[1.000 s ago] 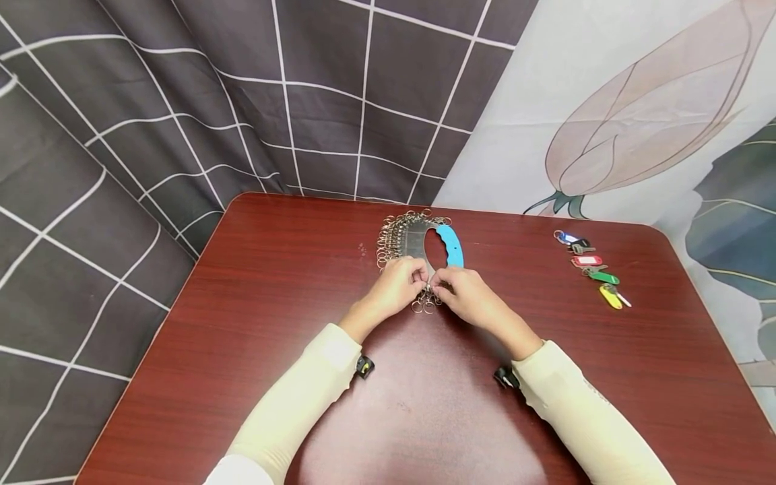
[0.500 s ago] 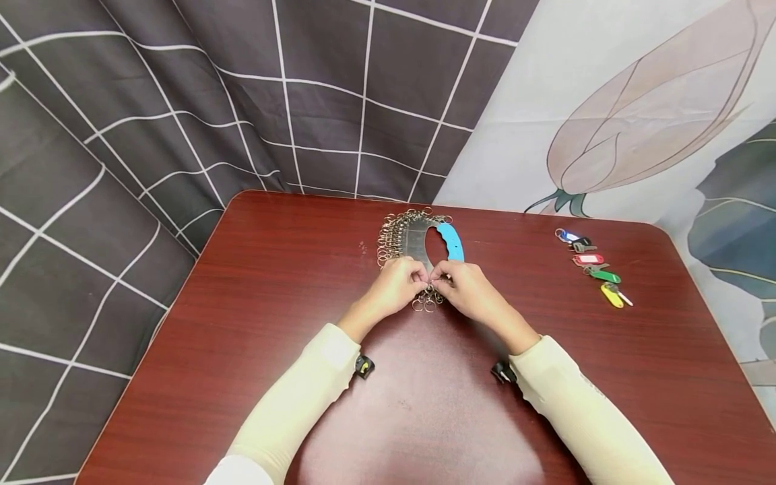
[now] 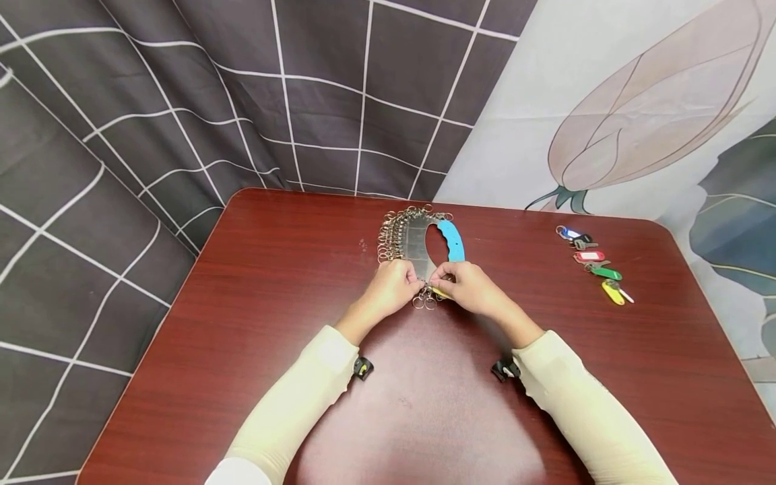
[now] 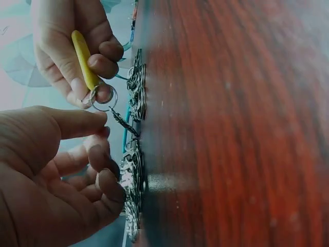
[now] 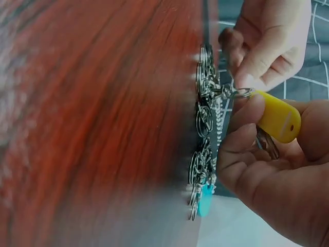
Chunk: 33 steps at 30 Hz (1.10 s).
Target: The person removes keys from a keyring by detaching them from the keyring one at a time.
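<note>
A yellow key tag (image 5: 279, 117) with a metal key (image 5: 267, 143) is in my right hand (image 3: 467, 286), its thumb and fingers gripping the tag. The tag's metal ring (image 4: 114, 98) is linked to a small chain clasp (image 4: 123, 123). My left hand (image 3: 391, 288) has its thumb and finger curled at that ring, seeming to pinch its edge. Both hands meet at the near end of a flat curved metal key holder (image 3: 417, 246) with a blue handle (image 3: 450, 239). Many clasps and rings (image 3: 388, 237) hang along its outer edge.
On the right of the reddish wooden table (image 3: 291, 269) lie more tagged keys: a blue tag (image 3: 570, 233) with a black-headed key, a red tag (image 3: 589, 256), a green tag (image 3: 606, 273) and another yellow tag (image 3: 613, 293). Curtains (image 3: 327, 101) hang behind the table.
The fingertips of the two hands have drawn slightly apart, and the yellow key tag now shows below my right fingers. The holder and the loose keys lie where they were.
</note>
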Tool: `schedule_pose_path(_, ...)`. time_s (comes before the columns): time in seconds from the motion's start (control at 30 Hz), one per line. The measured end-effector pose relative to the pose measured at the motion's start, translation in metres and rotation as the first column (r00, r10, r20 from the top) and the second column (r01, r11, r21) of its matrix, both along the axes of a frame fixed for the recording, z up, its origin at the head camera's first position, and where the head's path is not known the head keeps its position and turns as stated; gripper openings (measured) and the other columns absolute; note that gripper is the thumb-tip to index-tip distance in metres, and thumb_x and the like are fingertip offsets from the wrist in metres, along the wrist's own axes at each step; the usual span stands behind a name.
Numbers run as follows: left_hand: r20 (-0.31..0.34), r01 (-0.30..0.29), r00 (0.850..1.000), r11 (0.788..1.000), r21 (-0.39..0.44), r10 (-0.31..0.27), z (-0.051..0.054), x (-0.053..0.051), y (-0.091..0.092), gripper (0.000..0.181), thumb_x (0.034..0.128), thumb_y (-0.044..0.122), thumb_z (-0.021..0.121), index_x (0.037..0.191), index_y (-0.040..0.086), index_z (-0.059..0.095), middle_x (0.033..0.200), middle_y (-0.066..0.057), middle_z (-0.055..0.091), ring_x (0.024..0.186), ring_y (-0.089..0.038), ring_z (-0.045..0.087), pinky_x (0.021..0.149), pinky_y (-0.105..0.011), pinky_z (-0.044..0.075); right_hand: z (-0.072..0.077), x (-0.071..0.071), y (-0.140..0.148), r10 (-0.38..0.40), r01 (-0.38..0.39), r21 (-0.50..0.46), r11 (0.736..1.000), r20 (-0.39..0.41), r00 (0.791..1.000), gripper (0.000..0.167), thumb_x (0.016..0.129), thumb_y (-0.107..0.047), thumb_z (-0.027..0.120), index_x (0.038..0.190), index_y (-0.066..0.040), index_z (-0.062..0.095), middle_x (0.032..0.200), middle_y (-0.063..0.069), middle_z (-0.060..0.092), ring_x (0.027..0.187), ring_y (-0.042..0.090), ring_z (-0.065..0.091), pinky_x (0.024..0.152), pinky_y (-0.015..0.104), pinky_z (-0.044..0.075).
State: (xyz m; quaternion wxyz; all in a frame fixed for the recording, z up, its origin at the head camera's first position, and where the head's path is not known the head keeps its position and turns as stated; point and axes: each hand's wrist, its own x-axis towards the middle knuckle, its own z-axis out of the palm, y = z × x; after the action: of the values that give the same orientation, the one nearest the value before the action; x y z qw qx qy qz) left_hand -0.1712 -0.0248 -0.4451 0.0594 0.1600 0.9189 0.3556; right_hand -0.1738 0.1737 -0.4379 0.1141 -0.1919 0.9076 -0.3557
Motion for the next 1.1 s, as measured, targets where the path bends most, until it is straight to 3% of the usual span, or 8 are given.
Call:
schedule_pose_path(0.17, 0.127, 0.023, 0.991, 0.993, 0.114, -0.038, -0.002, -0.001, -0.003, 0.023, 0.0950, 0.011, 0.069, 0.073, 0.005, 0.075, 0.068, -0.004, 0.069, 0.058, -0.008, 0.055, 0.056, -0.020, 0.044, -0.001, -0.001, -0.001, 0.045, -0.032, -0.099, 0.995, 0.126, 0.991, 0.011, 0.100, -0.010, 0.064, 0.097, -0.003, 0.072, 0.080, 0.001, 0.067, 0.073, 0.010, 0.054, 0.068, 0.024, 0.046)
schedule_pose_path(0.4, 0.398, -0.053, 0.911, 0.925, 0.377, -0.110, -0.007, -0.002, -0.005, 0.018, 0.0906, -0.004, 0.059, 0.097, -0.008, 0.075, 0.078, -0.011, 0.072, 0.058, -0.009, 0.057, 0.053, -0.020, 0.047, -0.007, -0.001, -0.003, 0.084, -0.013, -0.259, 0.966, 0.264, 0.961, 0.009, 0.100, 0.002, 0.055, 0.107, 0.007, 0.058, 0.087, 0.014, 0.069, 0.073, 0.011, 0.058, 0.065, 0.020, 0.047)
schedule_pose_path(0.47, 0.428, -0.081, 0.897, 0.913, 0.399, -0.107, -0.007, 0.000, -0.005, 0.017, 0.0909, -0.004, 0.060, 0.098, -0.008, 0.074, 0.079, -0.012, 0.072, 0.058, -0.009, 0.057, 0.051, -0.021, 0.045, -0.007, 0.000, -0.004, 0.076, -0.002, -0.274, 0.962, 0.262, 0.962, 0.010, 0.099, 0.002, 0.055, 0.108, 0.007, 0.055, 0.090, 0.017, 0.070, 0.074, 0.010, 0.059, 0.066, 0.020, 0.047)
schedule_pose_path(0.57, 0.436, -0.106, 0.895, 0.906, 0.409, -0.092, -0.007, 0.002, -0.004, 0.013, 0.0916, -0.001, 0.063, 0.097, -0.007, 0.074, 0.076, -0.009, 0.071, 0.057, -0.009, 0.056, 0.049, -0.021, 0.044, -0.008, 0.001, -0.006, 0.058, 0.008, -0.259, 0.966, 0.246, 0.967, 0.010, 0.099, 0.000, 0.056, 0.108, 0.006, 0.054, 0.089, 0.017, 0.071, 0.073, 0.010, 0.059, 0.066, 0.020, 0.046)
schedule_pose_path(0.77, 0.378, -0.088, 0.923, 0.920, 0.383, -0.069, -0.007, 0.003, -0.003, 0.011, 0.0902, -0.002, 0.065, 0.091, -0.008, 0.073, 0.069, -0.003, 0.064, 0.056, -0.009, 0.055, 0.051, -0.019, 0.045, -0.004, 0.007, -0.010, 0.046, -0.024, -0.147, 0.989, 0.148, 0.988, 0.005, 0.100, -0.005, 0.061, 0.102, -0.001, 0.060, 0.083, 0.009, 0.070, 0.071, 0.011, 0.060, 0.066, 0.023, 0.048)
schedule_pose_path(0.93, 0.360, -0.070, 0.930, 0.930, 0.362, -0.070, -0.005, 0.002, -0.003, 0.013, 0.0896, -0.002, 0.061, 0.090, -0.007, 0.073, 0.073, -0.003, 0.064, 0.056, -0.007, 0.052, 0.051, -0.018, 0.043, 0.000, 0.015, -0.012, 0.084, -0.084, -0.029, 0.996, -0.014, 0.996, 0.015, 0.095, -0.012, 0.071, 0.104, -0.006, 0.060, 0.088, 0.004, 0.073, 0.076, 0.013, 0.065, 0.072, 0.029, 0.051)
schedule_pose_path(1.0, 0.374, -0.071, 0.924, 0.931, 0.358, -0.074, -0.004, 0.001, -0.003, 0.015, 0.0894, -0.002, 0.058, 0.082, -0.007, 0.070, 0.066, -0.001, 0.059, 0.052, -0.006, 0.047, 0.047, -0.019, 0.039, 0.000, 0.018, -0.012, 0.121, -0.116, 0.047, 0.992, -0.124, 0.985, 0.022, 0.091, -0.011, 0.075, 0.105, -0.008, 0.059, 0.094, 0.004, 0.072, 0.082, 0.016, 0.066, 0.075, 0.034, 0.052)
schedule_pose_path(1.1, 0.414, -0.077, 0.906, 0.929, 0.362, -0.086, -0.001, -0.001, -0.004, 0.022, 0.0882, -0.001, 0.055, 0.068, -0.002, 0.061, 0.055, 0.004, 0.048, 0.045, -0.005, 0.039, 0.043, -0.019, 0.032, 0.001, 0.021, -0.013, 0.200, -0.144, 0.188, 0.972, -0.327, 0.924, 0.021, 0.087, -0.005, 0.074, 0.100, -0.008, 0.057, 0.093, 0.004, 0.065, 0.081, 0.019, 0.062, 0.072, 0.039, 0.053)
